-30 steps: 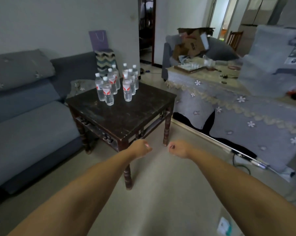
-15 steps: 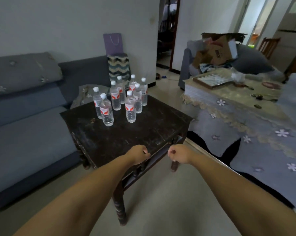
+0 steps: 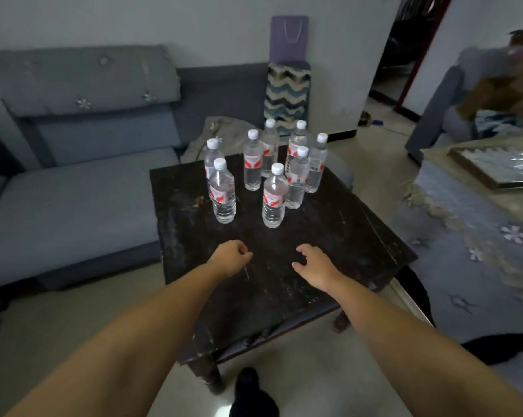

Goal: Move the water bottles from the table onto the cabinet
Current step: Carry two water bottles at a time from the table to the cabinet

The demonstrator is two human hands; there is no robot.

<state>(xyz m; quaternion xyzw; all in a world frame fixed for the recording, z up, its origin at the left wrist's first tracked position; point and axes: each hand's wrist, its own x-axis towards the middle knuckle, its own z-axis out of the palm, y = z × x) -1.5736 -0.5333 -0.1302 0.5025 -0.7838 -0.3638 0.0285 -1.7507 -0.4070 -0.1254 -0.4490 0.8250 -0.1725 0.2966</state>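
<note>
Several clear water bottles with white caps and red-white labels stand upright at the far side of a dark wooden table (image 3: 329,236). The two nearest are a left bottle (image 3: 223,192) and a right bottle (image 3: 273,198). My left hand (image 3: 231,258) hovers over the table in front of the left bottle, fingers curled, holding nothing. My right hand (image 3: 312,264) hovers in front of the right bottle, fingers loosely spread. Neither hand touches a bottle. No cabinet is in view.
A grey sofa (image 3: 73,191) runs along the left and behind the table. A zigzag-patterned bag (image 3: 287,97) and a purple bag (image 3: 288,39) stand at the wall. A cloth-covered table (image 3: 480,221) with a tray (image 3: 495,167) is at the right. My dark shoe (image 3: 251,395) is by the table leg.
I have stepped up to the table; both hands moved forward over its top toward the bottles. My right hand opened from a fist to loosely spread fingers.
</note>
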